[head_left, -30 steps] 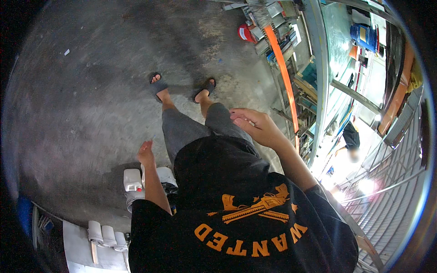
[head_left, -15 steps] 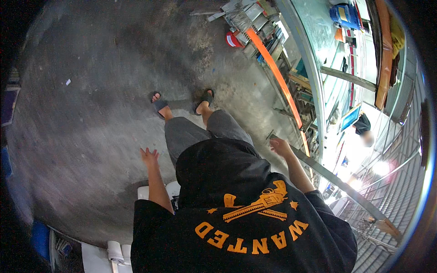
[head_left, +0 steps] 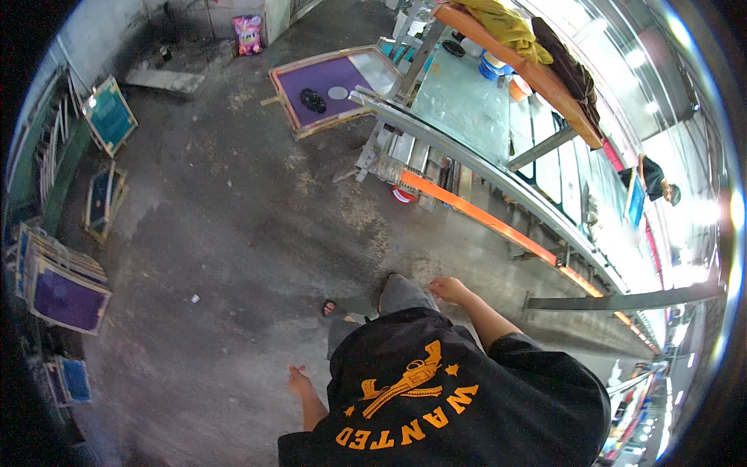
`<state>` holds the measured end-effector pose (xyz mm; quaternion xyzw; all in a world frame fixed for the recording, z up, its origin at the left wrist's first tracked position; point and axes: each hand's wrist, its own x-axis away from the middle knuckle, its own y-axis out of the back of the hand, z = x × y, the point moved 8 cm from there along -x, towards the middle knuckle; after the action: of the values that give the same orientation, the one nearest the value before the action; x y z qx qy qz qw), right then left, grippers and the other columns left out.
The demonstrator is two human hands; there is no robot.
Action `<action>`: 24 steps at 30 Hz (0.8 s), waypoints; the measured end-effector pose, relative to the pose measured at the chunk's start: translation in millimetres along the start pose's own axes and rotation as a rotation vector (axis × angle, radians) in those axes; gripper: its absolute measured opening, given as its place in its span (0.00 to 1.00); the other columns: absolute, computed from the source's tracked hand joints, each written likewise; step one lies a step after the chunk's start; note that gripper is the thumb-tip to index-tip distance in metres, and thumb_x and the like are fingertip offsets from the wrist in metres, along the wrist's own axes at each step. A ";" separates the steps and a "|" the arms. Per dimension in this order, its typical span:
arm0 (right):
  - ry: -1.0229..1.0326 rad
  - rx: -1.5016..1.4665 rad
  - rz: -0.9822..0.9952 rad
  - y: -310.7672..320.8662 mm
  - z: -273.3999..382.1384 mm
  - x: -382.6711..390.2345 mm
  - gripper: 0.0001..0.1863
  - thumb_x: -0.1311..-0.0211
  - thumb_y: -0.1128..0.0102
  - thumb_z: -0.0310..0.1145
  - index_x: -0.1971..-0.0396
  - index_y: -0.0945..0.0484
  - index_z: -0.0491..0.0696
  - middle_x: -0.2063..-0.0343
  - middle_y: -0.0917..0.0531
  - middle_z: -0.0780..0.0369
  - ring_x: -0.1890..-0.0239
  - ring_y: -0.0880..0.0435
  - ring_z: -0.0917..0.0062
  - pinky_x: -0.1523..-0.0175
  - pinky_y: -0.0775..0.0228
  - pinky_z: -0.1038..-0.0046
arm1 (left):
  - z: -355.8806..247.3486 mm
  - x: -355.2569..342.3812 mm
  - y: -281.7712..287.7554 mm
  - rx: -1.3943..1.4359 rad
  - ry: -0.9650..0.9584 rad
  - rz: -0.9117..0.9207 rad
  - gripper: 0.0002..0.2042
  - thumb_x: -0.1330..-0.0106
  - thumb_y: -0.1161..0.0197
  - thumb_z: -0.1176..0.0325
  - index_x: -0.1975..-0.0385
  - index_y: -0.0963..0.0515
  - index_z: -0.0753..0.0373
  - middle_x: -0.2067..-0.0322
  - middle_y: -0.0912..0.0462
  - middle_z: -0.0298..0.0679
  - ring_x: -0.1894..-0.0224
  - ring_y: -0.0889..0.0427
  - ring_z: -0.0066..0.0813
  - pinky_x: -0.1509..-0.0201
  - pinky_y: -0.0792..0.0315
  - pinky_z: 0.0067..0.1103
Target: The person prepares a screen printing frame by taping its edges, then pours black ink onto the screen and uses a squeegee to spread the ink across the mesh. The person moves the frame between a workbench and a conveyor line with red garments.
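- Left hand [head_left: 299, 381]: fingers loosely parted, nothing seen held.
- Right hand [head_left: 447, 289]: half curled beside grey cloth shorts [head_left: 406, 296]; grip cannot be told.
- Long glass-topped metal table [head_left: 467, 97]: its near edge is set rightward.
- Purple wood-framed panels [head_left: 70, 300]: stood on edge, presumably saving space; a walking lane is left between.

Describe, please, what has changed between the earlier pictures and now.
The view swung, bringing the pink bag into sight; the white jugs left it. The left hand and right hand now appear lower in the picture. Neither visibly grasped anything; the orange strip stays along the table.
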<state>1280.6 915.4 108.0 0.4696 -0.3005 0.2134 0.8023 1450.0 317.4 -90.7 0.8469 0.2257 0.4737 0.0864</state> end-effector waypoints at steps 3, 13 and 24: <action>0.078 0.323 0.065 -41.6 -40.1 -25.4 0.20 0.29 0.41 0.48 0.50 0.16 0.48 0.57 0.11 0.57 0.59 0.09 0.62 0.50 0.18 0.62 | -41.2 3.0 18.6 0.069 0.069 -0.134 0.38 0.23 0.58 0.33 0.34 0.24 0.63 0.50 0.16 0.46 0.59 0.19 0.35 0.55 0.23 0.38; -0.174 0.021 0.467 -174.7 -95.8 -109.2 0.13 0.30 0.42 0.39 0.48 0.19 0.58 0.59 0.12 0.60 0.56 0.11 0.64 0.56 0.18 0.55 | -302.2 -40.2 0.7 0.188 -0.138 0.015 0.43 0.23 0.62 0.29 0.27 0.33 0.65 0.27 0.34 0.51 0.33 0.30 0.50 0.33 0.31 0.39; 0.119 -0.290 -0.056 137.7 336.8 -372.5 0.21 0.29 0.47 0.50 0.55 0.14 0.49 0.56 0.12 0.52 0.51 0.14 0.50 0.44 0.23 0.53 | -398.3 -136.1 50.4 -0.331 0.150 0.183 0.35 0.22 0.55 0.35 0.35 0.29 0.62 0.38 0.29 0.48 0.45 0.23 0.43 0.45 0.26 0.36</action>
<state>828.4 660.5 67.3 0.3435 -0.2669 0.1728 0.8837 1068.8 182.9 37.3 0.8003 0.0727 0.5721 0.1642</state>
